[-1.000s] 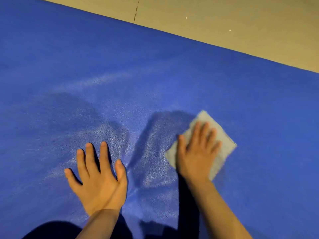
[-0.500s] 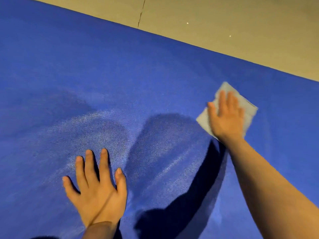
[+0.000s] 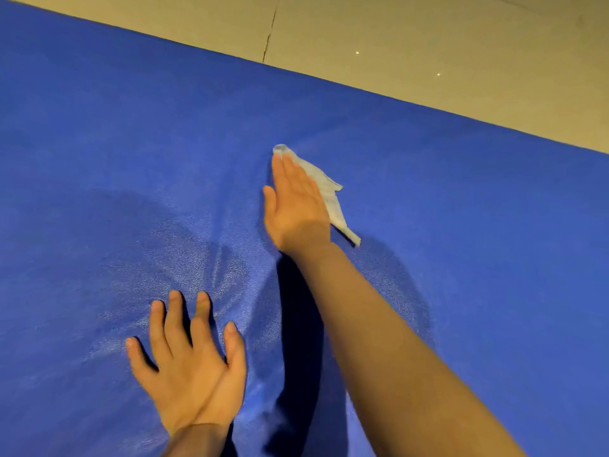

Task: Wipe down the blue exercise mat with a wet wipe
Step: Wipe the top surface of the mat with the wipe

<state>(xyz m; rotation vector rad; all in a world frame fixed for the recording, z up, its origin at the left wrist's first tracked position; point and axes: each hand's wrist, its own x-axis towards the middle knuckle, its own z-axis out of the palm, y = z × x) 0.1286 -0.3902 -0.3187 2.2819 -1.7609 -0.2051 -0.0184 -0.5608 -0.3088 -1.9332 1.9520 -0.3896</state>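
Note:
The blue exercise mat (image 3: 461, 258) fills most of the view, with damp, shiny streaks around the middle. My right hand (image 3: 296, 202) lies flat with straight fingers, pressing the pale wet wipe (image 3: 329, 196) onto the mat. The wipe is bunched and sticks out from under the hand's right side. My left hand (image 3: 191, 361) rests flat on the mat near the bottom, fingers spread, holding nothing.
Beige tiled floor (image 3: 428, 44) lies beyond the mat's far edge, which runs diagonally from upper left to right. A tile joint (image 3: 270, 31) crosses the floor. My arms cast dark shadows on the mat.
My right hand swept the wipe away from me to the mat's right, then back left toward the middle. The wipe has bunched up. My left hand stayed planted.

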